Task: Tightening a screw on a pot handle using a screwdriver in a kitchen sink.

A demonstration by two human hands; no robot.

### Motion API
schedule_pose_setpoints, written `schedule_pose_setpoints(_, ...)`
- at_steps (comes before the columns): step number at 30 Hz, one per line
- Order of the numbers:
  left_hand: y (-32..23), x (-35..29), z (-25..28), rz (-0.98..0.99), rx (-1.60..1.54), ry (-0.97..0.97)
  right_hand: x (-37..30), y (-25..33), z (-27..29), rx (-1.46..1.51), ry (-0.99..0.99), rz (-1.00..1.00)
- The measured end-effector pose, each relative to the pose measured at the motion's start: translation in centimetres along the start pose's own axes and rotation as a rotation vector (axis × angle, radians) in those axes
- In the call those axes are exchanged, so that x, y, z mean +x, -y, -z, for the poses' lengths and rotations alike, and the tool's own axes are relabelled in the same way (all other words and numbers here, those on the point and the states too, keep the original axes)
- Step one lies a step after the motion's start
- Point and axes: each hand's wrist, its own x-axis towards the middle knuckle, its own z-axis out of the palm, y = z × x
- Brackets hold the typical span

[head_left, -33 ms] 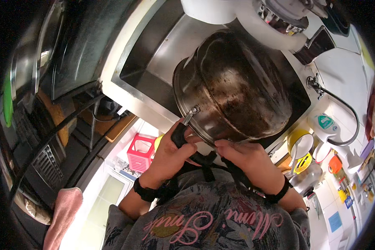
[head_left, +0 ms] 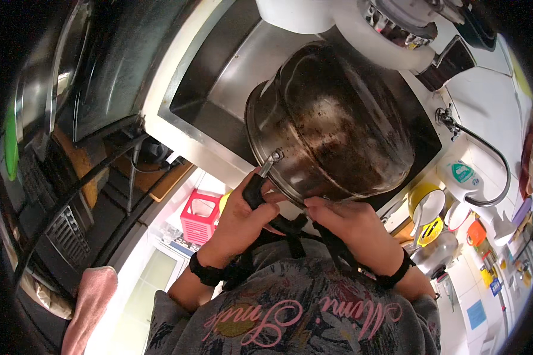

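A large, scorched steel pot (head_left: pixel 343 124) lies tilted on its side over the sink (head_left: pixel 190 136), with its browned outer wall facing up. My left hand (head_left: pixel 243 219) is closed round the pot's black handle (head_left: pixel 254 188), which is fixed by a metal bracket near the rim. At the pot's near edge my right hand (head_left: pixel 352 228) is closed, thumb and fingers pressed together against the rim. The inside of the pot and part of the right hand's fingers are hidden.
White vessels (head_left: pixel 299 15) crowd the sink's far edge. A tap (head_left: pixel 450 121) with a curved black hose stands at the right, beside a white bottle (head_left: pixel 462 177) and a yellow cup (head_left: pixel 426 204). A red basket (head_left: pixel 200 218) sits lower left, near a dark stove (head_left: pixel 71 236).
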Motion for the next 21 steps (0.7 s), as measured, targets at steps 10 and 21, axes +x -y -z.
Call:
schedule_pose_setpoints(10,-0.6,0.1,0.1,0.018,-0.066,-0.037,-2.3,-0.1,-4.5,0.880,-0.541,-0.493)
schedule_pose_setpoints(21,-0.4,-0.2,-1.2,0.077,-0.079,-0.238,-1.4,-0.3,-7.8,0.952,-0.614,-0.643)
